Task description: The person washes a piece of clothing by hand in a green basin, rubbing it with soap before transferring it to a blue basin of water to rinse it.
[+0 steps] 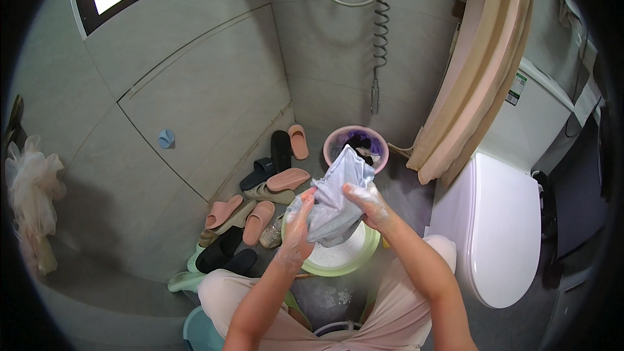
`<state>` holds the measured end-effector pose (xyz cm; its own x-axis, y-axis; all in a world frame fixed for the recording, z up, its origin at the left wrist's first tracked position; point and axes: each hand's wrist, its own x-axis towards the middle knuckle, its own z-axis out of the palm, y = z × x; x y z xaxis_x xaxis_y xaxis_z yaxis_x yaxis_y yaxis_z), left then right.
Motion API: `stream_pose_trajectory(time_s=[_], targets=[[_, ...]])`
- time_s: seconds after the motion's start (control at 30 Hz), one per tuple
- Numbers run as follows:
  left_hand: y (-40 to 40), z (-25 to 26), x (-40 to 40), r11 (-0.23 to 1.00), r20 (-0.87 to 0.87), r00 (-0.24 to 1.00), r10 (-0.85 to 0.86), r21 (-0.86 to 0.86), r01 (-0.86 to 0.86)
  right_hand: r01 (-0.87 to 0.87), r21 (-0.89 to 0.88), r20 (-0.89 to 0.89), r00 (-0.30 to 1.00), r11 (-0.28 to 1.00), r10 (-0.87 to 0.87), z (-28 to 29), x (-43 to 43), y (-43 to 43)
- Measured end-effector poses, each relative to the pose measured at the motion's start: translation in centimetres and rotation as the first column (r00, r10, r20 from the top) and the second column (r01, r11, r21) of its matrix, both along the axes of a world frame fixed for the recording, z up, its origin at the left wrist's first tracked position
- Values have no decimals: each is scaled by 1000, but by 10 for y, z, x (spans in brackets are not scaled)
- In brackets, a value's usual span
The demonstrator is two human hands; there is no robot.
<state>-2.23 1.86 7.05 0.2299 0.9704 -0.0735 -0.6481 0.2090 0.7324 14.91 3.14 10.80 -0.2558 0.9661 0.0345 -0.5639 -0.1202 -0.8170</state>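
Note:
Both my hands hold up a wet, light grey cloth garment [339, 200], stretched between them. My left hand [298, 226] grips its left edge, and my right hand [369, 206] grips its right edge with the thumb on top. White suds cover the skin of both. Below the cloth stands a pale green basin [336, 272] of whitish, foamy water. Just beyond, a pink basin [327, 145] contains dark and purple cloths; the garment's upper end overlaps its near rim.
Slippers and shoes, among them a pink slipper [258, 223], lie left along the tiled wall. A white toilet [507, 229] stands right, beside a beige curtain [487, 68]. A coiled hose [381, 24] hangs on the far wall. A teal basin [202, 329] is at lower left.

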Motion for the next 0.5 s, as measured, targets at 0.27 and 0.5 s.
stream_pose_trajectory(time_s=[0.27,0.5], targets=[[-1,-22,5,956,323,928,-186,-160,247,-151,94,286,951,984,119,1,-11,-6],[-2,-15,15,966,223,963,-151,-175,192,351,393,689,499,850,-525,-26,-12,10]])
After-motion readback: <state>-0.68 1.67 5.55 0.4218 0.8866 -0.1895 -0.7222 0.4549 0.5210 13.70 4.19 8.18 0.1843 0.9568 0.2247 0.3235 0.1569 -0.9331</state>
